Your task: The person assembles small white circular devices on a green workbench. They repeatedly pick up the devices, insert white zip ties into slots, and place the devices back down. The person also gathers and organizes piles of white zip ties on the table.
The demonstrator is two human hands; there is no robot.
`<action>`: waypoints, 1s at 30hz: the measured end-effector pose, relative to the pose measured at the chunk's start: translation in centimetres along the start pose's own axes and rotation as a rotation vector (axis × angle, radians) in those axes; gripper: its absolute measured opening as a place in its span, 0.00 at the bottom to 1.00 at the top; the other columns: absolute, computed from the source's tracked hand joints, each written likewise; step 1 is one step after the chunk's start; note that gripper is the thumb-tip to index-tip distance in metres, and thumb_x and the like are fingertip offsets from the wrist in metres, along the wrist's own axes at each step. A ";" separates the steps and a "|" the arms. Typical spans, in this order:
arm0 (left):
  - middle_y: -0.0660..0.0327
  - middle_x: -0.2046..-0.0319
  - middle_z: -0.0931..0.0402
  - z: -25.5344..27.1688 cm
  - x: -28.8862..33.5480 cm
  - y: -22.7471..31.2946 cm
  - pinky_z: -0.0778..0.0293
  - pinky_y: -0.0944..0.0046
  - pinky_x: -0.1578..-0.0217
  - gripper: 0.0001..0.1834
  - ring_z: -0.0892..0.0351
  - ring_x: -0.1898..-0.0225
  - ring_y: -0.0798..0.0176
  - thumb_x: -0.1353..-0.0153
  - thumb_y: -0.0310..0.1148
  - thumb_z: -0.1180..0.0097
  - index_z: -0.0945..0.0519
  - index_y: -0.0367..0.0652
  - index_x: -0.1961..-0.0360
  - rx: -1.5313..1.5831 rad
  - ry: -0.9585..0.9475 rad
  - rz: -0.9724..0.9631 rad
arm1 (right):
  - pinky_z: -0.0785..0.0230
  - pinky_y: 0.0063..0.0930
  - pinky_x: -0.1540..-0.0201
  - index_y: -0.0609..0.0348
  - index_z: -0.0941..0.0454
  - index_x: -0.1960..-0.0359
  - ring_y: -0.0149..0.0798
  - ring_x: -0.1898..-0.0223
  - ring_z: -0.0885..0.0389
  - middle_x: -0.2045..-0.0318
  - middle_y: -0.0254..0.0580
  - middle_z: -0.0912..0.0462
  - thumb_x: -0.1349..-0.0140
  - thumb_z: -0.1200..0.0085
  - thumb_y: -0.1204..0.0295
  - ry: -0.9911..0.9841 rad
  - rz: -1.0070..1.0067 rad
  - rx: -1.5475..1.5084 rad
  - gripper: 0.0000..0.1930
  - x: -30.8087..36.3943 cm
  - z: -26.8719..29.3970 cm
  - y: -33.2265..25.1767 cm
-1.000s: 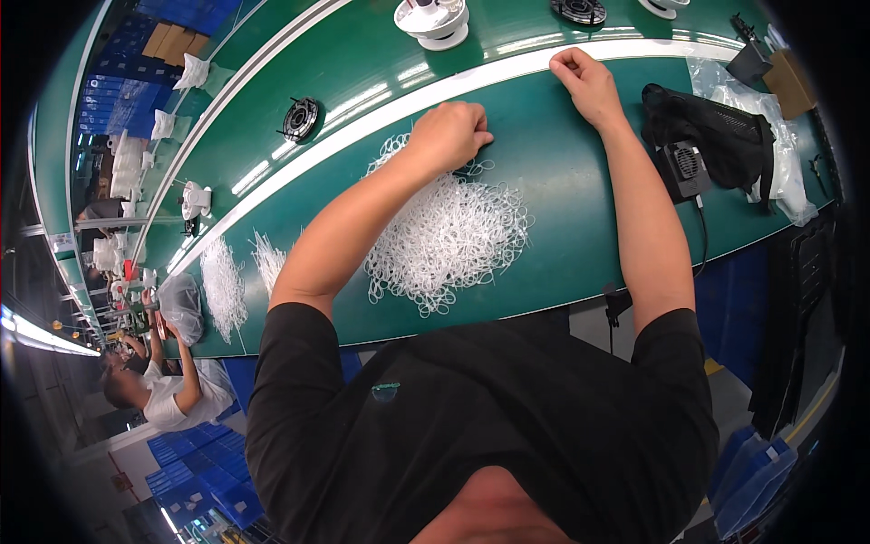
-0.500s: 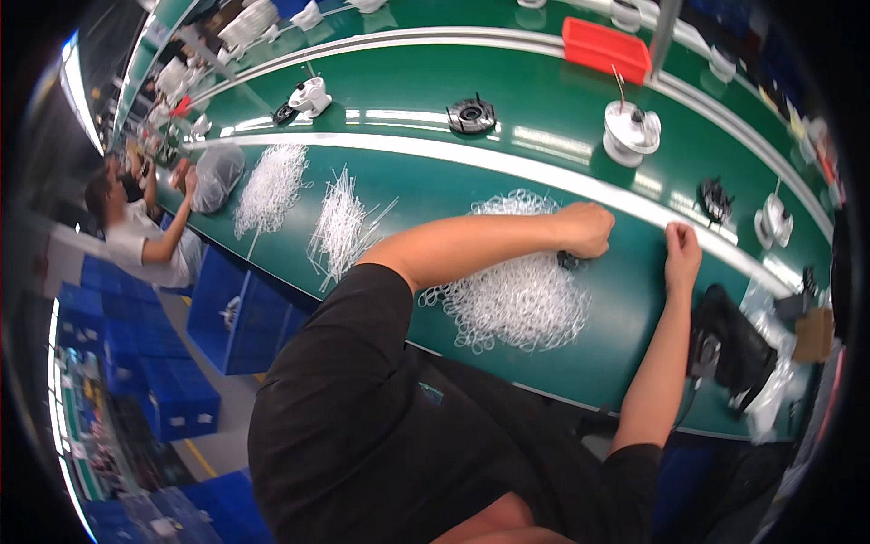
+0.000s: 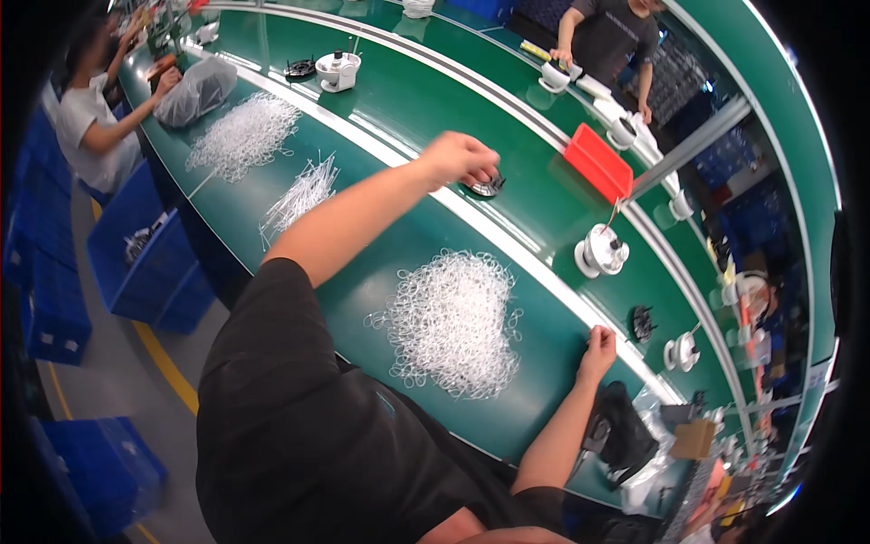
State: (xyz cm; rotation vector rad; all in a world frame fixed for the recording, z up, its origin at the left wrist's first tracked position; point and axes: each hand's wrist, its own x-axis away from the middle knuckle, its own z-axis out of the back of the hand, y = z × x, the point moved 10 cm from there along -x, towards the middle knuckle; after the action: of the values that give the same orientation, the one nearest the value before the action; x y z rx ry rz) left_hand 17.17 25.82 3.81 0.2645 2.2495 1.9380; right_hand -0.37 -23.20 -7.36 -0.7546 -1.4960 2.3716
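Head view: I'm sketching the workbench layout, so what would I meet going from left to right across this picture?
Clear plastic bag → bundle of straight white strips → central pile of white loops → right hand → brown cardboard box.

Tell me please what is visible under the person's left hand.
Under the left hand, part of a round black piece shows on the green surface. The hand covers the rest, so whether the fingers touch it cannot be told.
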 end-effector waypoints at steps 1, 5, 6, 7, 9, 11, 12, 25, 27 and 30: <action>0.58 0.66 0.17 3.2 -0.2 0.5 0.23 0.70 0.69 0.16 0.19 0.69 0.68 0.35 0.42 0.38 0.18 0.37 0.62 0.065 0.076 -0.005 | 0.34 0.21 0.67 0.63 0.22 0.64 0.25 0.71 0.28 0.71 0.32 0.22 0.33 0.42 0.67 0.001 0.001 -0.021 0.10 0.1 0.0 -0.1; 0.56 0.66 0.17 18.5 -1.3 0.7 0.22 0.67 0.69 0.21 0.18 0.70 0.65 0.34 0.47 0.40 0.21 0.36 0.59 0.319 0.464 -0.147 | 0.35 0.19 0.67 0.62 0.22 0.64 0.25 0.71 0.28 0.71 0.31 0.22 0.33 0.42 0.68 -0.010 0.016 0.021 0.09 0.3 -0.5 -0.7; 0.56 0.67 0.18 22.6 -1.3 0.2 0.21 0.65 0.71 0.21 0.18 0.71 0.63 0.33 0.46 0.41 0.22 0.35 0.60 0.357 0.602 -0.159 | 0.35 0.19 0.67 0.62 0.22 0.64 0.25 0.71 0.28 0.71 0.31 0.22 0.33 0.42 0.69 -0.009 0.018 0.025 0.08 0.3 -0.6 -0.8; 0.55 0.67 0.19 26.5 -1.2 -0.4 0.21 0.63 0.73 0.21 0.18 0.71 0.62 0.33 0.46 0.41 0.23 0.34 0.60 0.394 0.738 -0.166 | 0.35 0.19 0.67 0.62 0.22 0.64 0.25 0.71 0.28 0.71 0.31 0.22 0.33 0.42 0.69 -0.004 0.007 0.023 0.08 0.4 -0.8 -0.8; 0.54 0.68 0.21 33.6 -0.6 -1.1 0.19 0.60 0.77 0.22 0.17 0.72 0.59 0.33 0.46 0.42 0.24 0.31 0.61 0.360 0.966 -0.188 | 0.35 0.19 0.67 0.62 0.22 0.64 0.24 0.71 0.28 0.71 0.31 0.21 0.33 0.42 0.70 0.008 -0.018 0.022 0.07 0.6 -0.8 -0.9; 0.52 0.73 0.19 38.8 -0.1 -1.2 0.19 0.66 0.83 0.26 0.17 0.79 0.60 0.33 0.48 0.42 0.22 0.27 0.62 0.293 1.111 -0.201 | 0.34 0.19 0.67 0.61 0.21 0.63 0.25 0.70 0.27 0.70 0.32 0.20 0.33 0.42 0.70 0.017 -0.044 0.012 0.07 0.6 -0.7 -0.5; 0.50 0.73 0.19 41.1 -0.1 -1.6 0.19 0.65 0.83 0.27 0.18 0.80 0.60 0.34 0.49 0.42 0.21 0.26 0.63 0.307 1.154 -0.168 | 0.34 0.19 0.67 0.61 0.21 0.63 0.25 0.70 0.26 0.70 0.32 0.20 0.33 0.42 0.70 0.019 -0.044 0.007 0.07 0.7 -0.7 -0.4; 0.45 0.65 0.16 45.3 -6.2 -3.9 0.14 0.64 0.78 0.22 0.13 0.73 0.58 0.37 0.38 0.41 0.21 0.21 0.59 -0.006 0.977 0.066 | 0.37 0.16 0.69 0.61 0.20 0.65 0.22 0.74 0.29 0.73 0.29 0.20 0.35 0.40 0.71 0.029 -0.033 0.045 0.06 0.0 -0.9 -1.1; 0.42 0.65 0.17 42.0 -5.0 -1.9 0.14 0.63 0.77 0.18 0.12 0.73 0.56 0.40 0.31 0.43 0.21 0.19 0.61 -0.130 0.985 0.034 | 0.37 0.16 0.69 0.61 0.19 0.64 0.22 0.74 0.29 0.73 0.30 0.20 0.34 0.41 0.69 0.056 -0.068 0.053 0.08 0.6 -0.2 -0.7; 0.41 0.65 0.17 38.3 -3.9 1.1 0.15 0.63 0.76 0.16 0.12 0.73 0.55 0.43 0.28 0.44 0.21 0.20 0.61 -0.272 0.936 -0.022 | 0.37 0.18 0.68 0.62 0.16 0.59 0.23 0.74 0.31 0.72 0.31 0.20 0.32 0.43 0.65 0.102 -0.134 -0.018 0.12 0.5 0.1 -1.0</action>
State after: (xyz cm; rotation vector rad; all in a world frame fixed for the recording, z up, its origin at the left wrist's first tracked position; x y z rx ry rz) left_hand 30.03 61.81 -0.67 -0.8713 2.3213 2.6709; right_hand -0.95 -22.64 -6.59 -0.7427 -1.4792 2.1913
